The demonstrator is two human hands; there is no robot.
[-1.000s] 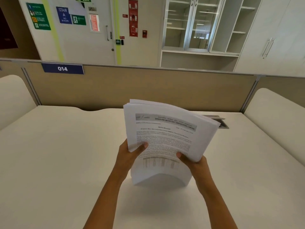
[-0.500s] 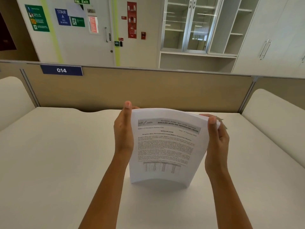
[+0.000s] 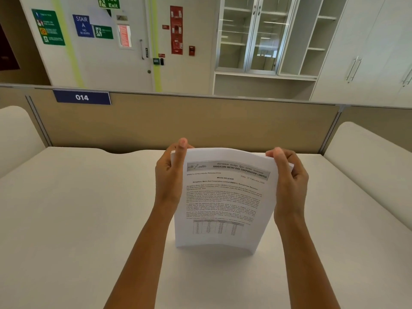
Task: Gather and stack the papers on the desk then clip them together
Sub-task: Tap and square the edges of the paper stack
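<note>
Fingers first: found those of the right hand curled over the top right corner of the papers, pinching it. Found the left hand likewise clamped on the top left edge, thumb upright along the front sheet, other digits hidden behind. Neither hand slack, neither spread.

Head view, the only one given: saw the papers held as one stack, stood on end, bottom edge resting on the white desk near its middle, sheets bowed. Read a printed media release with a small table on the front sheet. Noted side edges fairly flush, top edges fanned a little at the left corner. Spotted a pale sliver just past the right knuckles, possibly a back sheet's corner, too blurred to say.

Beyond the desk, noted a tan partition bearing a blue 014 plate, then a glass-fronted cabinet against the far wall.

Progress, as judged: took gathering to be finished, having spotted no loose sheet elsewhere on the desk. Took squaring-up to be the step in hand. Clipping not yet done — saw no clip on the stack nor on the visible desk. Left to do: find one, then fix it over a squared corner.
</note>
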